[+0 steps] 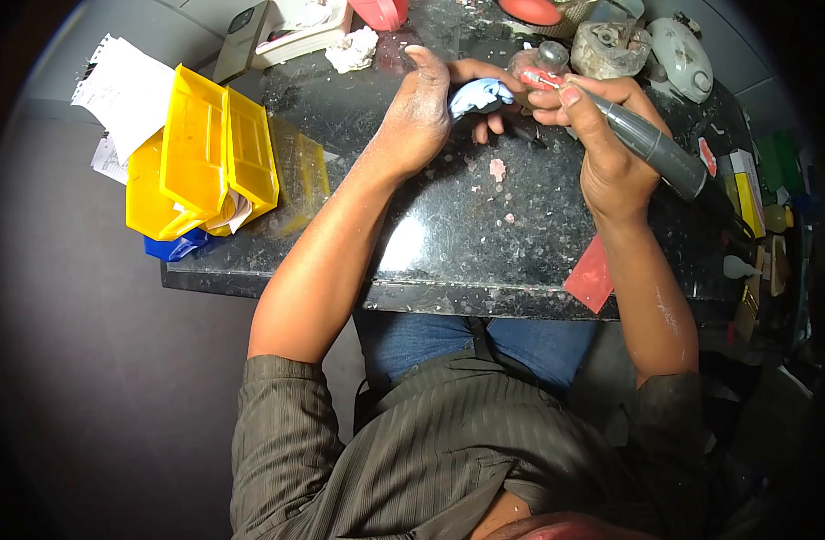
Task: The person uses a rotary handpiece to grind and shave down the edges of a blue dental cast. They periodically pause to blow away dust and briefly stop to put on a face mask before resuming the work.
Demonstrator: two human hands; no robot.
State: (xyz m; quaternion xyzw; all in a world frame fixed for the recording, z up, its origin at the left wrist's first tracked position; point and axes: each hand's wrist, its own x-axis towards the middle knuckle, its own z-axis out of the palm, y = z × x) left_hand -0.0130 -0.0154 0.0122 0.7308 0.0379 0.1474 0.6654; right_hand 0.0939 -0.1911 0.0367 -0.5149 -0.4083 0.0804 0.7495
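Observation:
My left hand is closed around a light blue moulded piece that looks like a dental cast; the thumb points up and the fingers partly hide the piece. My right hand grips a dark grey rotary handpiece like a pen. Its thin metal tip points left towards the blue piece, and a gap shows between them. Just behind the tip stands a small glass lamp with a metal cap. Both hands are raised over the far half of the black speckled table.
A yellow plastic bin with papers stands at the left edge. Along the back are a phone, a white crumpled lump, a plaster-crusted block and a white rounded device. A red sheet overhangs the front edge.

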